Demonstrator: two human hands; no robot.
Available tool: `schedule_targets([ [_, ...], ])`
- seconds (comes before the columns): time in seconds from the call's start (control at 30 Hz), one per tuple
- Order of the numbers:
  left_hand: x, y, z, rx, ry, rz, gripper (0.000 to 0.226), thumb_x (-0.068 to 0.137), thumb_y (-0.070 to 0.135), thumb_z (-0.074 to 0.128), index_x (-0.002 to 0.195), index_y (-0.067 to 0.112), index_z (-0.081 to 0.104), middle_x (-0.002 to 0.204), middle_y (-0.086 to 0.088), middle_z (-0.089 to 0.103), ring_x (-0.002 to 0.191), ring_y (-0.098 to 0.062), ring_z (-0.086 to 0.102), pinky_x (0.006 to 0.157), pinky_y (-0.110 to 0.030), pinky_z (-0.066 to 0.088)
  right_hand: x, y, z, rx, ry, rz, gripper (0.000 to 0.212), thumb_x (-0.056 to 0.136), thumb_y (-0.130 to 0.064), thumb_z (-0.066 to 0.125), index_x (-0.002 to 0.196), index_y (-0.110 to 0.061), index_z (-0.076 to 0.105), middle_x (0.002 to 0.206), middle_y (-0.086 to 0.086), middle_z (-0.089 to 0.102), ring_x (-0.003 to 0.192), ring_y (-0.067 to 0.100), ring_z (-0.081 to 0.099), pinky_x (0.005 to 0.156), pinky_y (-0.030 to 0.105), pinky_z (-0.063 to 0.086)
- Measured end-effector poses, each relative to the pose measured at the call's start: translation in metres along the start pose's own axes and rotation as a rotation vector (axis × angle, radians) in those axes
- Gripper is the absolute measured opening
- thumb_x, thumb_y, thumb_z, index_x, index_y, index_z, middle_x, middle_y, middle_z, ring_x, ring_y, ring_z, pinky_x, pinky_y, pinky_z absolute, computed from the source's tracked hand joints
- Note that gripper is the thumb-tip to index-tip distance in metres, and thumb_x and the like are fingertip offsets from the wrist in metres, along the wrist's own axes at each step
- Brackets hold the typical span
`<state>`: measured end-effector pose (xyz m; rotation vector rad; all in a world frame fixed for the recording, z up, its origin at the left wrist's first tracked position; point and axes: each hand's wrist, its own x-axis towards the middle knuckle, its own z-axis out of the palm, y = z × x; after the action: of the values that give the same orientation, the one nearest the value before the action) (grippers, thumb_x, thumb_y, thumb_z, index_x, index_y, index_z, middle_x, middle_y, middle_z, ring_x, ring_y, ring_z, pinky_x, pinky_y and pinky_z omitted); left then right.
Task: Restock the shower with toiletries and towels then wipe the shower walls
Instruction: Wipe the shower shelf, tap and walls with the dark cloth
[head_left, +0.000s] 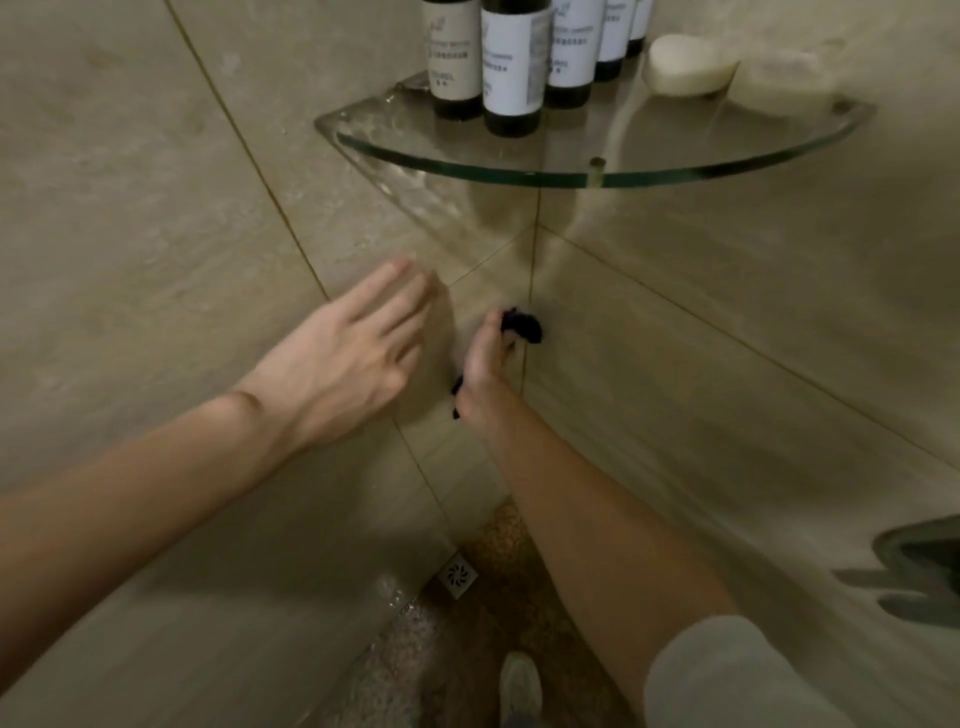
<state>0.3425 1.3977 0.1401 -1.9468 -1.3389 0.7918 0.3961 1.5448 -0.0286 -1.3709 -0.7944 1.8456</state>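
The two tiled shower walls, the left wall (156, 208) and the right wall (727, 312), meet in a vertical corner seam directly below the glass shelf (571, 176). The shelf's curved front edge juts out from the corner, and the wall beneath it is bare down to the speckled floor (467, 649).

Below and left of the shelf, the left hand (353, 358) lies flat on the left wall, fingers straight and together, holding nothing. Straight below the shelf's middle, the right hand (483, 364) has its fingers curled round a dark cloth (524, 325), which it presses against the corner seam.

On the shelf, dark bottles (511, 67) with white labels stand bunched toward the back corner. Two pale soap bars (685, 65) lie just beside them toward the shelf's right end. Far below the shelf, a square drain (457, 574) sits at the foot of the left wall.
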Motion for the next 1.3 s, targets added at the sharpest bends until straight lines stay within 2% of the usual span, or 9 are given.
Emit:
schedule_targets([
  [0.13, -0.010, -0.022, -0.023, 0.020, 0.050, -0.131, 0.045, 0.094, 0.021, 0.045, 0.134, 0.004, 0.058, 0.153, -0.029, 0.038, 0.149, -0.044, 0.023, 0.121, -0.063, -0.008, -0.092, -0.042, 0.012, -0.161, -0.132, -0.584, 0.060, 0.109, -0.040, 0.028, 0.160, -0.017, 0.007, 0.168, -0.003, -0.005, 0.154, 0.013, -0.007, 0.124, 0.031, -0.006],
  [0.27, -0.037, -0.050, -0.030, -0.036, 0.112, -0.201, 0.060, 0.092, 0.038, 0.041, 0.134, -0.002, 0.055, 0.156, -0.031, 0.031, 0.148, -0.045, 0.026, 0.120, -0.067, -0.001, -0.075, -0.009, 0.013, -0.363, -0.175, -0.971, 0.054, 0.109, -0.022, 0.030, 0.159, -0.019, 0.011, 0.163, -0.010, -0.006, 0.155, 0.020, -0.008, 0.126, 0.037, -0.003],
  [0.37, -0.054, -0.069, -0.026, 0.011, 0.059, -0.177, 0.066, 0.091, 0.037, 0.029, 0.145, 0.002, 0.047, 0.164, -0.029, 0.010, 0.152, -0.042, 0.015, 0.122, -0.063, 0.002, -0.032, 0.028, -0.002, -0.100, -0.090, -0.453, 0.053, 0.110, -0.033, 0.027, 0.159, -0.021, 0.013, 0.168, 0.000, 0.002, 0.155, 0.018, 0.002, 0.119, 0.019, 0.003],
  [0.47, -0.062, -0.064, -0.032, 0.013, 0.015, -0.182, 0.067, 0.092, 0.032, 0.033, 0.153, 0.006, 0.036, 0.166, -0.026, 0.005, 0.155, -0.038, 0.007, 0.124, -0.058, 0.002, -0.019, 0.056, -0.023, 0.274, -0.197, 0.287, 0.083, 0.094, -0.076, 0.022, 0.160, -0.027, 0.016, 0.167, 0.002, 0.015, 0.153, 0.026, 0.016, 0.124, 0.045, 0.009],
  [0.53, -0.065, -0.056, -0.033, 0.017, 0.011, -0.210, 0.071, 0.092, 0.033, 0.043, 0.158, 0.009, 0.028, 0.167, -0.023, 0.001, 0.155, -0.036, 0.002, 0.124, -0.057, 0.000, -0.038, 0.064, -0.019, 0.241, -0.160, 0.372, 0.079, 0.095, -0.074, 0.022, 0.161, -0.030, 0.011, 0.167, 0.001, 0.014, 0.153, 0.027, 0.017, 0.124, 0.050, 0.012],
  [0.8, -0.077, -0.052, -0.033, -0.038, 0.137, -0.279, 0.069, 0.100, 0.036, 0.027, 0.157, -0.001, 0.019, 0.166, -0.024, 0.009, 0.155, -0.037, 0.007, 0.124, -0.058, 0.001, -0.170, 0.017, 0.035, -0.179, -0.237, -0.902, 0.051, 0.106, -0.039, 0.031, 0.153, -0.018, 0.034, 0.168, 0.007, 0.005, 0.156, 0.024, -0.004, 0.126, 0.044, 0.004],
  [0.9, -0.086, -0.049, -0.027, -0.070, 0.130, -0.290, 0.069, 0.101, 0.037, 0.029, 0.158, 0.000, 0.015, 0.166, -0.024, 0.007, 0.155, -0.038, 0.004, 0.123, -0.062, 0.004, -0.171, 0.015, 0.041, -0.244, -0.288, -1.043, 0.050, 0.106, -0.024, 0.034, 0.155, -0.014, 0.032, 0.166, -0.002, 0.003, 0.156, 0.023, -0.006, 0.126, 0.044, 0.005],
  [1.17, -0.109, -0.028, -0.030, -0.120, 0.018, -0.266, 0.062, 0.091, 0.030, 0.049, 0.146, 0.003, 0.046, 0.165, -0.026, 0.008, 0.155, -0.039, 0.006, 0.123, -0.059, 0.003, -0.077, 0.156, -0.006, -0.024, -0.224, 0.254, 0.071, 0.097, -0.070, 0.024, 0.158, -0.041, 0.000, 0.169, -0.009, 0.000, 0.155, 0.020, 0.011, 0.125, 0.048, 0.012],
  [1.3, -0.121, -0.019, -0.027, -0.112, 0.015, -0.248, 0.061, 0.088, 0.028, 0.046, 0.143, 0.002, 0.050, 0.164, -0.027, 0.012, 0.154, -0.040, 0.009, 0.124, -0.059, 0.004, -0.105, 0.178, 0.019, -0.015, -0.192, 0.327, 0.102, 0.068, -0.091, 0.032, 0.156, -0.047, 0.005, 0.168, -0.007, 0.011, 0.152, 0.022, 0.020, 0.124, 0.052, 0.017],
])
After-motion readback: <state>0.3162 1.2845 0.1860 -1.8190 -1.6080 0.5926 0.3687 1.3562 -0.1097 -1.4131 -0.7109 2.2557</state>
